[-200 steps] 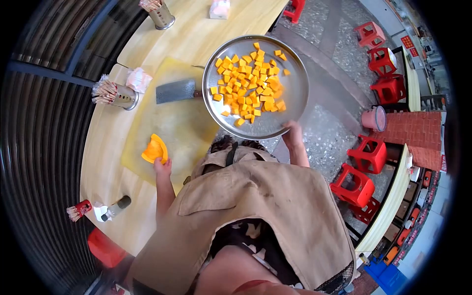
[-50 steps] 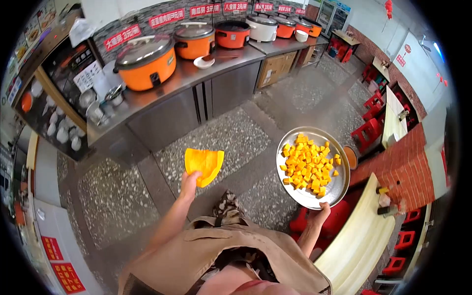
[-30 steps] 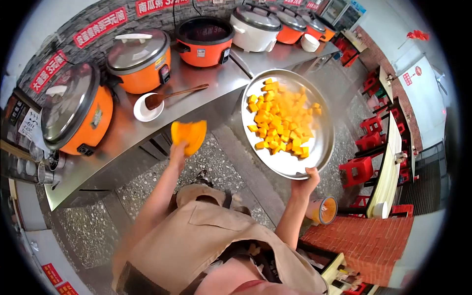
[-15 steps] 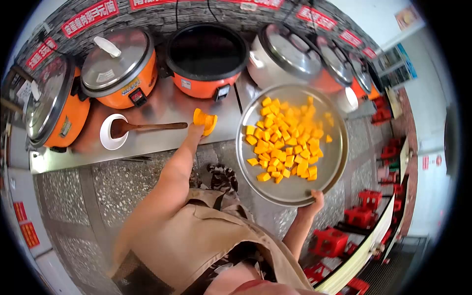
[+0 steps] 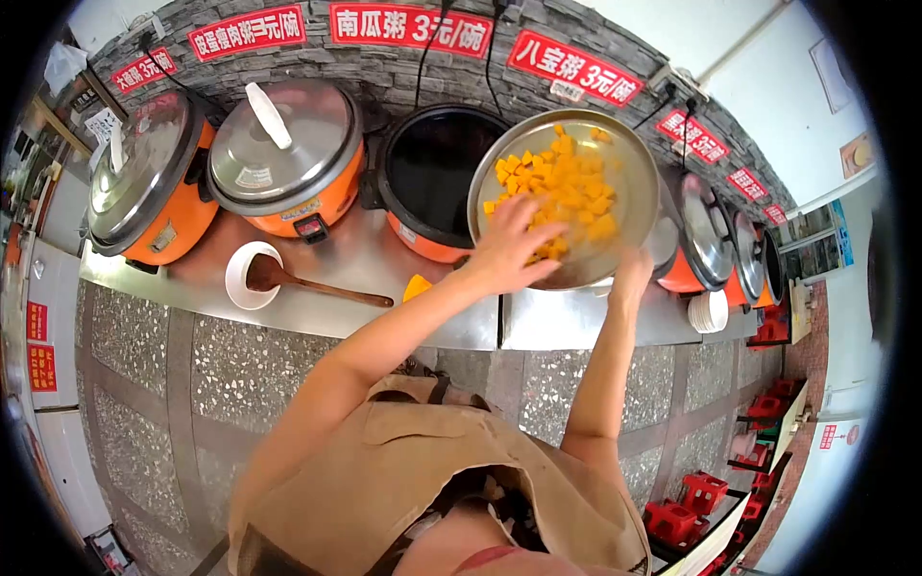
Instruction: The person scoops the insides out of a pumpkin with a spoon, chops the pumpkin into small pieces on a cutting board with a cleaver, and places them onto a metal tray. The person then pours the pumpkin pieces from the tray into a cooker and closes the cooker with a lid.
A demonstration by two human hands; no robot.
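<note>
Over the open rice cooker [image 5: 437,173] and beside it, my right hand [image 5: 631,273] grips the near rim of a round metal basin [image 5: 629,163]. The basin is lifted and holds a heap of orange pumpkin cubes [image 5: 576,187], some blurred. My left hand [image 5: 514,252] reaches across the basin's near left edge with its fingers spread, by the cubes. Whether its fingertips touch them I cannot tell. On the counter a larger pumpkin piece [image 5: 416,287] lies partly behind my left forearm. Left of it, a wooden ladle [image 5: 327,286] rests with its head in a white bowl [image 5: 236,278].
Lidded orange rice cookers [image 5: 288,158] line the steel counter [image 5: 567,322] on both sides. A stack of white bowls [image 5: 708,312] stands at the right end. Red stools [image 5: 670,520] and tables are at the lower right. Black cords hang down the brick wall.
The basin has moved up toward the open cooker, with my right hand on its rim. My left hand has left the large pumpkin piece on the counter and moved right to the basin.
</note>
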